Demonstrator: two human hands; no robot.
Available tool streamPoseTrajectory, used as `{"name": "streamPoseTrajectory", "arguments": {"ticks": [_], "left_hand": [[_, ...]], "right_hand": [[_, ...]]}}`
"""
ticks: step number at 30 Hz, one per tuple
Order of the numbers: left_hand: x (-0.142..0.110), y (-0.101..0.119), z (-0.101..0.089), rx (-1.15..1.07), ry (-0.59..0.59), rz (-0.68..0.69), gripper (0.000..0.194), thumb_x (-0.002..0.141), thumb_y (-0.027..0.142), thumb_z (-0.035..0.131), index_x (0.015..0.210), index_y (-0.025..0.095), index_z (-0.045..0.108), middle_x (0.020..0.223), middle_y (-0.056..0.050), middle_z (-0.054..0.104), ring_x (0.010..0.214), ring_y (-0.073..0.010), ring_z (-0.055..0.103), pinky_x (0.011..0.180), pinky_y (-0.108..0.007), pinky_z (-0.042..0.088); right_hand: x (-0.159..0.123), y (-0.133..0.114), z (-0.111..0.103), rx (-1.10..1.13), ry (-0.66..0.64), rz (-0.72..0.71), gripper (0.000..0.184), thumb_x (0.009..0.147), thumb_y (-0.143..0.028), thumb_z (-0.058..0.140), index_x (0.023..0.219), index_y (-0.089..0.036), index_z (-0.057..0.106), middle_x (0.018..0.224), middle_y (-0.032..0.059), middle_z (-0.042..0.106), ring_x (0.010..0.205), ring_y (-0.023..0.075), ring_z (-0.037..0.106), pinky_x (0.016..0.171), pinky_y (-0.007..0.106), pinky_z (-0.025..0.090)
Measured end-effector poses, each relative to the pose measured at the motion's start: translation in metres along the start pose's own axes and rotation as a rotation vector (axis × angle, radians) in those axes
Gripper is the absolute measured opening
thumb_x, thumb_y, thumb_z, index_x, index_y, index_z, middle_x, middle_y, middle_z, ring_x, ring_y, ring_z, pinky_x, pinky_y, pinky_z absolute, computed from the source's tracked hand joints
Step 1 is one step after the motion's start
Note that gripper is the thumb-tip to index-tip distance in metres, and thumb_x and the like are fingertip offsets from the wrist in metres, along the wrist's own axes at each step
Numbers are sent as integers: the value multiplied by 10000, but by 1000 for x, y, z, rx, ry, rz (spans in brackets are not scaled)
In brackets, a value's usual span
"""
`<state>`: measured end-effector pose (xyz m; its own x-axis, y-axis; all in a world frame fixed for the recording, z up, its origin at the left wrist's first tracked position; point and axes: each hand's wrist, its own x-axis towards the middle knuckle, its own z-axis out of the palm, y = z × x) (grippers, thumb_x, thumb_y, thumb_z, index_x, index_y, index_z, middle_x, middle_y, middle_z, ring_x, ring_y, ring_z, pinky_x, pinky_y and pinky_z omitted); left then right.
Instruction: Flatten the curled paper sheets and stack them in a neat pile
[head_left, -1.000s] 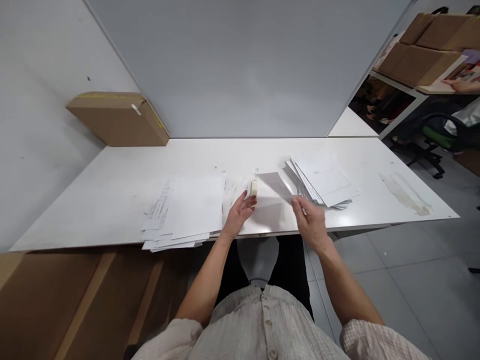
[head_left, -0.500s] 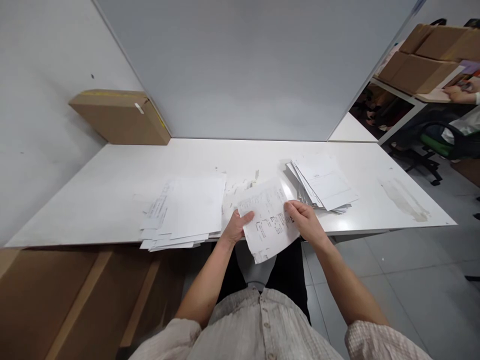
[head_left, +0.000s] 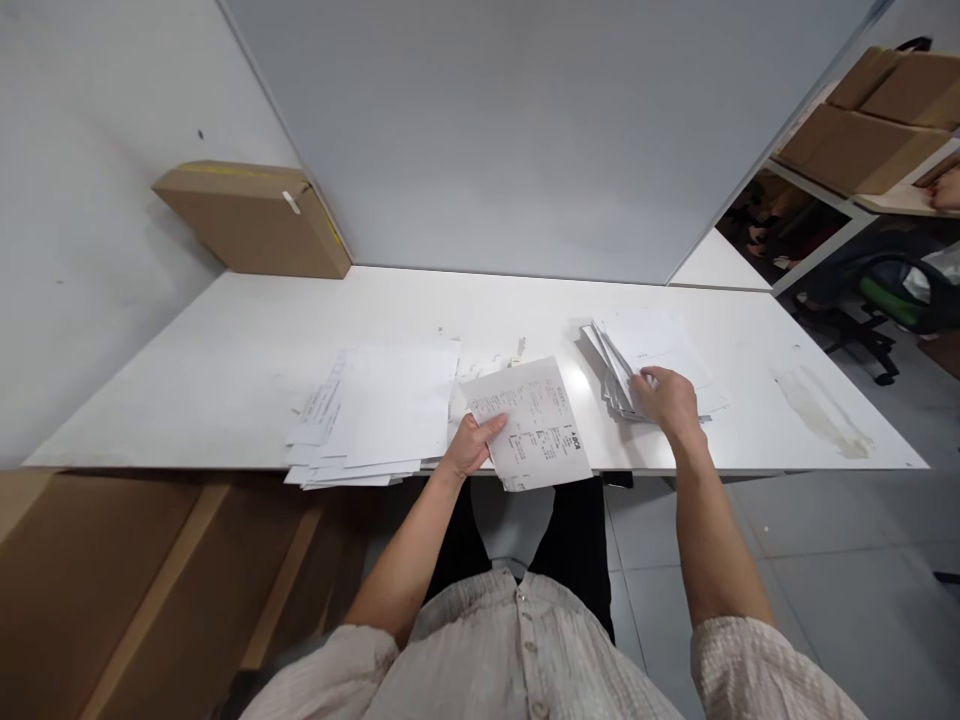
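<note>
My left hand (head_left: 471, 446) pinches the left edge of a printed sheet (head_left: 534, 422), holding it over the front edge of the white table (head_left: 225, 350). My right hand (head_left: 666, 397) rests on the fanned stack of papers (head_left: 651, 360) to the right, fingers curled at its near edge; whether it grips a sheet is hidden. Left of my left hand lies a second, spread pile of white sheets (head_left: 379, 412). A small roll of tape (head_left: 516, 352) and paper scraps lie behind the printed sheet.
A brown cardboard box (head_left: 255, 220) stands in the far left corner against a grey partition (head_left: 525, 130). Cardboard (head_left: 135, 590) lies below the table at my left. Shelves with boxes (head_left: 862, 120) and an office chair (head_left: 896, 300) are at the right.
My right hand let go of the printed sheet and moved right onto the fanned stack. The left hand keeps the sheet, now turned printed side up and lower toward the table.
</note>
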<state>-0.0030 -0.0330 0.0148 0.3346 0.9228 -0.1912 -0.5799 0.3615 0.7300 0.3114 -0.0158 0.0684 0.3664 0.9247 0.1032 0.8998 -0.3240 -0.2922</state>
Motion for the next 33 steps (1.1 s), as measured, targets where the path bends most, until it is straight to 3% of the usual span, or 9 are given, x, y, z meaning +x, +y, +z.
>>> {"name": "streamPoseTrajectory", "arguments": {"ticks": [4,7,9,11,15,20,23,27,33], "left_hand": [[1,-1,-1,-14,10,5,498,618,265,799,1082,140,666,1123,-128,667,1178,-321,526,1038,-488,385],[1,-2,-2,-25,5,3,444,645,276,783,1050,131,676,1127,-132,664,1206,-321,503,1052,-484,367],[2,-3,-3,-19,-14,-16,425,671,291,765,1051,125,673,1126,-138,664,1213,-321,497,1058,-483,358],[3,-3,-5,-16,-25,-26,417,694,307,747,1059,123,668,1115,-142,668,1205,-320,505,1055,-480,360],[5,-6,-10,-37,9,-35,400,696,321,741,1038,125,672,1084,-136,681,1147,-319,555,1016,-469,405],[6,-8,-11,-70,68,-63,399,700,369,720,1006,117,676,1020,-122,704,1091,-324,591,980,-459,439],[7,-7,-7,-97,43,-50,453,758,479,643,1064,145,657,1034,-103,703,1135,-307,565,1007,-442,420],[5,-4,-2,-114,26,-41,612,749,658,537,1106,170,638,1099,-109,680,1196,-301,520,1037,-433,395],[2,-5,-1,18,47,29,524,659,448,752,1061,128,645,1084,-132,681,1174,-327,530,1042,-477,378]], "right_hand": [[-6,-6,-5,-31,62,-9,331,849,-283,382,836,-158,688,839,140,679,799,254,582,668,336,387],[-22,-19,-22,-55,316,-73,318,874,-262,355,828,-138,644,791,145,642,783,252,555,659,344,373],[-42,-33,-39,73,447,-142,304,903,-297,342,875,-150,607,741,100,604,710,216,528,632,329,370],[-65,-48,-55,319,476,-179,285,919,-358,355,898,-178,575,709,46,562,628,170,485,588,298,362],[-95,-70,-54,729,306,-164,267,900,-425,419,814,-203,540,719,7,528,648,144,470,558,259,355],[-92,-75,10,637,-6,-167,268,887,-420,394,780,-207,517,666,4,522,647,163,480,591,277,367],[-89,-75,39,541,-53,-128,282,893,-417,341,801,-209,510,650,16,536,633,181,499,590,290,360],[-91,-77,50,508,-67,-117,298,898,-426,316,832,-212,514,664,34,561,644,202,526,595,299,367],[-94,-83,53,502,-114,-101,356,904,-455,307,895,-198,554,693,60,598,640,214,541,615,333,399]]}}
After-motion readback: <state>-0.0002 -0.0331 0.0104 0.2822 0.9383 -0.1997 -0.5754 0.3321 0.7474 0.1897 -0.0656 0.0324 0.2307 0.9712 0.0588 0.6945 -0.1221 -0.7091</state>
